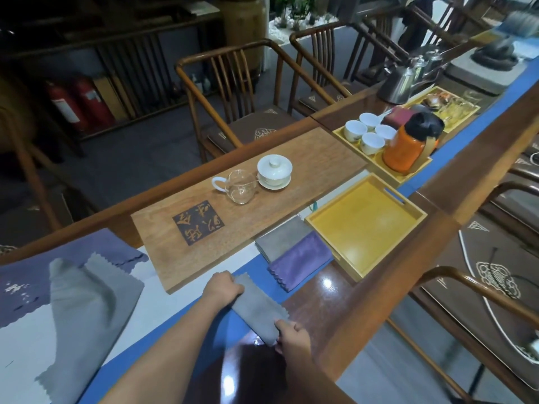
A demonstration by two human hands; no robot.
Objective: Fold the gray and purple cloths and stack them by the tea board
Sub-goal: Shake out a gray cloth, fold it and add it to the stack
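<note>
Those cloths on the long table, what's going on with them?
A person is folding cloths beside the tea board. Both hands, left hand and right hand, grip the ends of a folded gray cloth. A folded gray cloth and a purple cloth already lie between the board and a yellow tray. Another gray cloth and a purple one lie unfolded at the left.

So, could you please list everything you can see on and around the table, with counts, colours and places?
tea board: one, brown wood, centre.
gaiwan: one, white, on the board.
glass pitcher: one, clear, beside the gaiwan.
folded cloths: two, gray and purple, beside the board.
empty tray: one, yellow, right.
cups: five, white, far tray.
flask: one, orange, far tray.
kettle: one, steel, far right.
unfolded cloths: gray on purple, left.
chairs: several, wooden, around the table.
gray cloth: one, folded, held.
left hand: grips its far end.
right hand: grips its near end.
</note>
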